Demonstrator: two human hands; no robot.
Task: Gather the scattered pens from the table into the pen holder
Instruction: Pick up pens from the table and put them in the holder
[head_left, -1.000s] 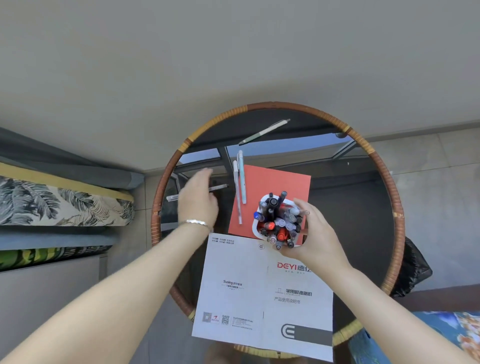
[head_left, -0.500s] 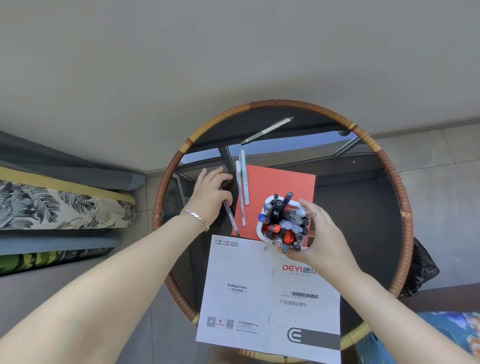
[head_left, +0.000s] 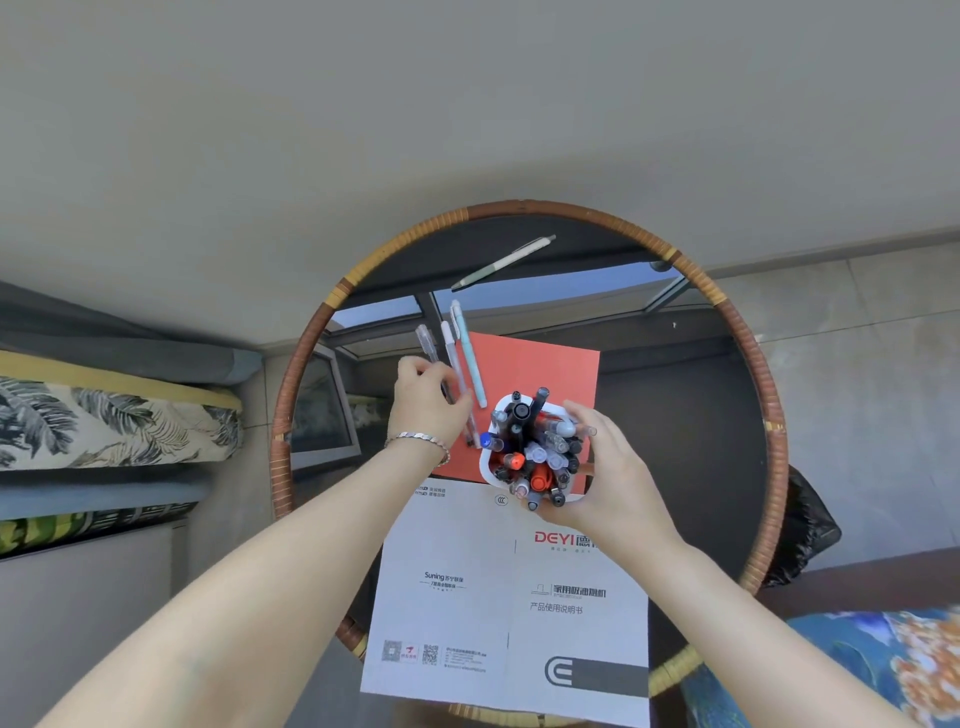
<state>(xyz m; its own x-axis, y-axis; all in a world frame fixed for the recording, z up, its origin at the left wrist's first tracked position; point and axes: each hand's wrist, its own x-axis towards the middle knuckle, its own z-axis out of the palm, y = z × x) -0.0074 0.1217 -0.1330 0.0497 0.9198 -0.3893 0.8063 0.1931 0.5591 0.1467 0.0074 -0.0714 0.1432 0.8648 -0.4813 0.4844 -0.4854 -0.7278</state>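
Far left: leaf-print cushion (head_left: 104, 421), off the tabletop. Round glass tabletop (head_left: 691, 441) with woven rim. Left hand (head_left: 426, 408) above its left half, fingers (head_left: 410, 366) curled shut around a clear pen (head_left: 427, 343), cap end sticking up and away past the knuckles; silver bracelet (head_left: 418, 439) at the wrist. Just right of that, white pen (head_left: 451, 351) and pale blue pen (head_left: 467, 353) side by side, overlapping the edge of an orange sheet (head_left: 540, 369). Farther back, green-and-white pen (head_left: 501, 262) alone, well apart. Centre: white pen holder (head_left: 491, 470), crammed with pens, on the orange sheet. Right hand (head_left: 618, 478) wrapped around the holder's right side, fingers gripping it. Nearest: white manual (head_left: 467, 597) overhanging the rim.
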